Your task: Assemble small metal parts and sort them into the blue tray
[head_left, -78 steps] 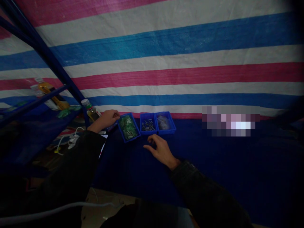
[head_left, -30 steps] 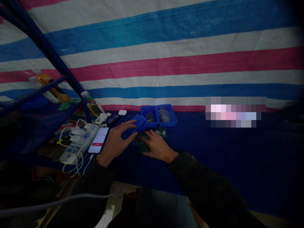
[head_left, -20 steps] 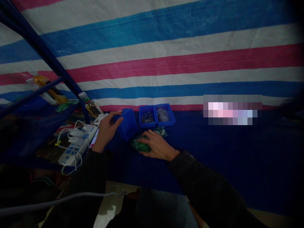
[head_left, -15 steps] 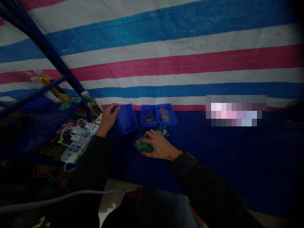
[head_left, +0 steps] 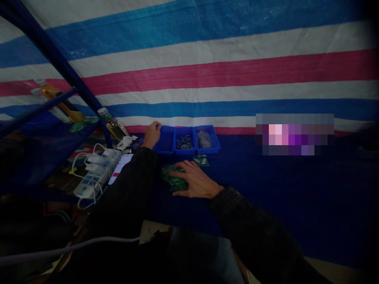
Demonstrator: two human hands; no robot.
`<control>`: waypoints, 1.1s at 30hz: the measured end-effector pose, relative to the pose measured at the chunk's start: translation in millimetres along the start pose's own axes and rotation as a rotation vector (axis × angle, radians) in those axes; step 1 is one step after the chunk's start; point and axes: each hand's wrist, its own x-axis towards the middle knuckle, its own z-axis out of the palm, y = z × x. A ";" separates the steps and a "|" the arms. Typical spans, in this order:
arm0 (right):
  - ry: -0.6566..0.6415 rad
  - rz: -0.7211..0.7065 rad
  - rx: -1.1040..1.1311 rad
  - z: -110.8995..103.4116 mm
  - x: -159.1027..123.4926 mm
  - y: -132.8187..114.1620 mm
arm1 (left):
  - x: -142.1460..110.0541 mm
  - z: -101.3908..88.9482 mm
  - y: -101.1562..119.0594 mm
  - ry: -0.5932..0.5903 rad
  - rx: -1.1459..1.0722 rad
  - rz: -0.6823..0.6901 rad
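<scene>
My left hand [head_left: 152, 135] is at the left side of a blue plastic bin [head_left: 166, 139], its fingers curled over the rim. This bin stands beside a second blue bin [head_left: 185, 151] holding small metal pins or screws [head_left: 185, 142]. A third blue bin [head_left: 211, 150], with clear plastic bags [head_left: 204, 139] inside, adjoins it on the right. Nearer to me, my right hand [head_left: 197, 180] grips a bundle of green plastic packets [head_left: 179, 183], thumb and fingers around it. A small flat green packet [head_left: 201, 160] lies just beyond the knuckles.
On the left are a power strip [head_left: 91, 179] with white plugs and cables, a phone [head_left: 121, 169], crumpled tissue [head_left: 126, 142] and a drink bottle [head_left: 111, 124]. A blue metal frame [head_left: 63, 59] rises there. Striped sheeting [head_left: 207, 71] hangs behind the blue table [head_left: 266, 205].
My left hand has moved right and away with the left bin, which now stands straight against the other bins. The phone has come into view. My right hand stays on the green packets.
</scene>
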 end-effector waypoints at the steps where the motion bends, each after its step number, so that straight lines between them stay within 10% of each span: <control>1: -0.001 -0.001 0.000 -0.1 0.2 -0.5 | -1.1 1.0 -1.2 -0.005 0.005 -0.006; 10: 0.229 0.133 0.111 -15.3 1.8 14.1 | -75.7 -29.6 31.0 0.084 0.042 0.238; 19: 0.250 0.497 -0.253 -4.6 -1.5 25.3 | -203.8 -37.1 51.9 -0.441 0.189 0.442; 33: 0.525 0.335 0.148 -6.9 1.8 28.6 | -211.8 -52.7 38.9 -0.506 0.040 0.498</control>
